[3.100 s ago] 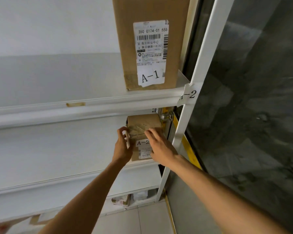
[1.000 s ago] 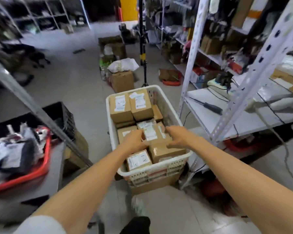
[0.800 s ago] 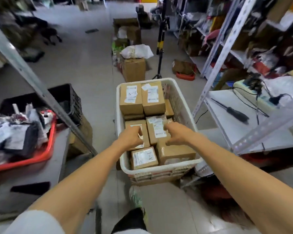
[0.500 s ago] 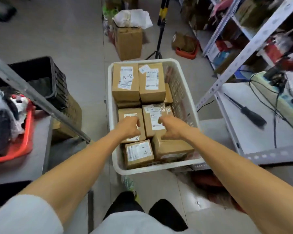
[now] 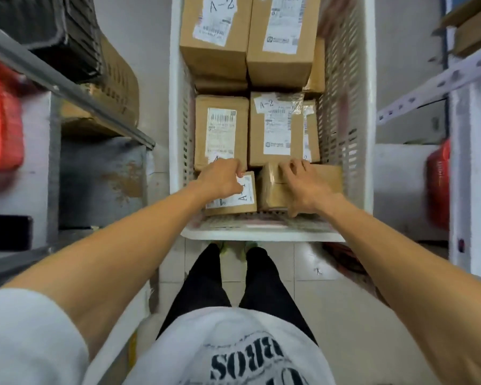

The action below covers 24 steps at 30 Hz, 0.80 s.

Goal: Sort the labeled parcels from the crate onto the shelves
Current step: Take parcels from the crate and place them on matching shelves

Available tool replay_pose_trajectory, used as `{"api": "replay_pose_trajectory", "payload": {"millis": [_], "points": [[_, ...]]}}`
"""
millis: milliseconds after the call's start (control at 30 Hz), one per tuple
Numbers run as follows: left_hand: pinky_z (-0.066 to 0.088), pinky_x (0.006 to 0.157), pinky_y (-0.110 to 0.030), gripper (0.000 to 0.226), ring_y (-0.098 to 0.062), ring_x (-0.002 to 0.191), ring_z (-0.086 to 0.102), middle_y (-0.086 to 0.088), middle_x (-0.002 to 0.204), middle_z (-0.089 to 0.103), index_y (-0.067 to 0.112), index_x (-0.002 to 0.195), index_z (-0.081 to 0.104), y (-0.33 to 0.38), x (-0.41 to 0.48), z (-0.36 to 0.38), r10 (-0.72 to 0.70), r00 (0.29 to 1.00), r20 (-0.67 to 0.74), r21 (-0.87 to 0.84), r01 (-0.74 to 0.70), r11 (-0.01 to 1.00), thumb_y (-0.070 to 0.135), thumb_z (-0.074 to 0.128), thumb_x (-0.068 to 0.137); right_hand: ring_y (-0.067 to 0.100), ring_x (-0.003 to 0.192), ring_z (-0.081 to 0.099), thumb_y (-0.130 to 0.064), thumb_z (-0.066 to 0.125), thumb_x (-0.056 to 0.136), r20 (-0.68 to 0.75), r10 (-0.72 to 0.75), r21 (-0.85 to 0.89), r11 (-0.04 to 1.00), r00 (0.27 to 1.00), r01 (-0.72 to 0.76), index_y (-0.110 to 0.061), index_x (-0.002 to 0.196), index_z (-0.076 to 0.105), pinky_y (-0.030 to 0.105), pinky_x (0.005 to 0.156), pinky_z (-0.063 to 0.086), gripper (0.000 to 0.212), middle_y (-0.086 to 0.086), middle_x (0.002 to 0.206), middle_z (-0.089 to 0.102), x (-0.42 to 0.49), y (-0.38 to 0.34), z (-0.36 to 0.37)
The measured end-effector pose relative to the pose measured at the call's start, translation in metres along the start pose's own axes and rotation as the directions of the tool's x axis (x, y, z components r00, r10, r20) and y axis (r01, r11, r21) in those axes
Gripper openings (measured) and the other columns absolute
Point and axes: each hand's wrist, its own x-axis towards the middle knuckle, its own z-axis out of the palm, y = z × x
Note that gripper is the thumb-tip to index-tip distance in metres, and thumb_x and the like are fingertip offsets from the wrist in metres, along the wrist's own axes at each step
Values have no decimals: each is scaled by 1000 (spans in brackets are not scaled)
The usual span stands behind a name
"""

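A white plastic crate [image 5: 345,112] is seen from above, set on a tiled floor [image 5: 306,273] and packed with brown cardboard parcels. At its near end, a small A-1 parcel [image 5: 243,195] lies touching a tape-wrapped parcel [image 5: 271,187] on its right.

The left hand [image 5: 222,180] is placed on the A-1 parcel, its grip closed over the parcel's far edge with the fingers curled. The right hand [image 5: 303,188] is placed on the tape-wrapped parcel, its grip clamped on it: the fingers are bent over the top and the thumb is pressed against the near side.

Just behind the hands, a barcode-labelled parcel [image 5: 220,129] and a middle A-2 parcel [image 5: 275,126] lie side by side. At the far end of the crate, a far A-2 parcel [image 5: 214,37] and a far right parcel [image 5: 282,37] stand taller, also side by side.

A grey metal shelf rail [image 5: 67,76] is seen to the left, with a red bin [image 5: 0,120] beside it. A white perforated shelf upright [image 5: 428,84] is seen to the right. The person's black trousers [image 5: 206,287] and white printed shirt [image 5: 233,351] are visible below.
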Motion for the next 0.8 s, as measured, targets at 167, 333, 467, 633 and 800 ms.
{"api": "replay_pose_trajectory", "payload": {"millis": [167,333,467,633,800], "points": [[50,83,-39,27,-24,96,60,-4,103,64,17,105,56,-9,3,26,-43,998,36,-47,45,998,14,65,80,36,124,34,-26,86,53,-128,-35,-49,998,991,29,-4,144,18,46,105,35,116,21,135,36,13,4,23],[51,86,-41,28,-23,96,60,-4,105,62,17,109,57,-1,-1,7,-55,998,24,-63,56,996,15,67,82,35,122,35,-31,91,47,-77,-34,-8,999,997,33,-12,141,22,56,102,35,117,18,131,36,3,5,4],[52,84,-39,26,-23,94,59,-4,101,62,16,106,58,19,-8,-37,-7,997,-78,-49,3,999,14,68,82,32,122,32,-36,91,47,-49,-28,76,997,998,32,-16,140,22,54,103,35,117,15,131,34,-12,-1,-18],[51,83,-38,24,-21,94,59,-3,101,62,19,103,58,43,-20,-94,61,982,-179,-14,-65,998,16,68,81,28,113,40,-46,89,44,-46,-18,116,993,999,23,-19,144,24,44,96,45,122,9,119,38,-28,-2,-76],[52,86,-43,24,-22,94,60,-4,100,64,15,103,60,63,-36,-139,140,961,-239,-1,-144,990,17,70,80,23,103,51,-51,85,42,-200,47,342,939,979,25,-15,137,43,31,79,44,110,3,112,53,-44,16,-157]]}}
